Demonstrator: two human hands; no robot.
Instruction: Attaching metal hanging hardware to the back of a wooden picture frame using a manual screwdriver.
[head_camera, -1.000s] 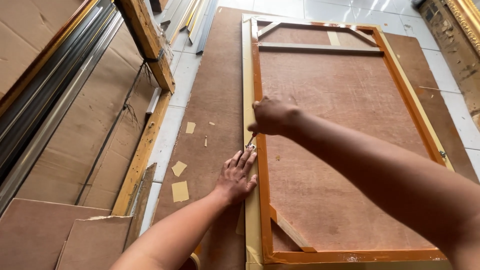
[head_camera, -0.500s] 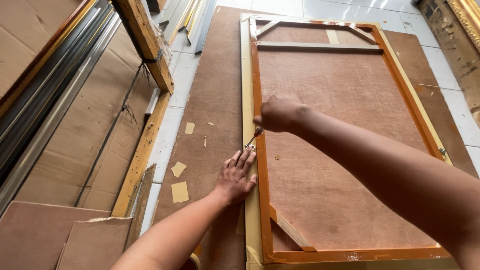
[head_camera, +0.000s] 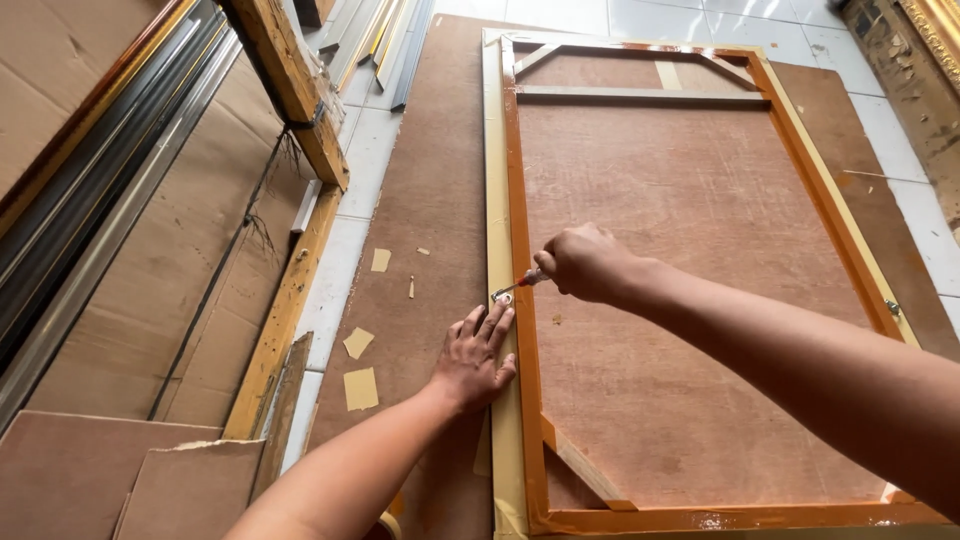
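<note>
Along the frame's left rail (head_camera: 494, 200), left hand (head_camera: 473, 358) presses, right hand (head_camera: 583, 262) grips screwdriver (head_camera: 515, 287)

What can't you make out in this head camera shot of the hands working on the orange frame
- Tool in the right hand: the fist hides its handle; the metal tip is too small to identify.
- Small fitting on the orange frame: too small to tell its kind.
- Frame's lower right corner: hidden behind the right forearm.
- Left hand palm: pressed flat on the pale strip, so anything beneath is hidden.

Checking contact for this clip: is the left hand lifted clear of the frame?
No, the left hand lies flat, fingers spread, on the frame's pale left rail, beside the right hand's small tool.
</note>
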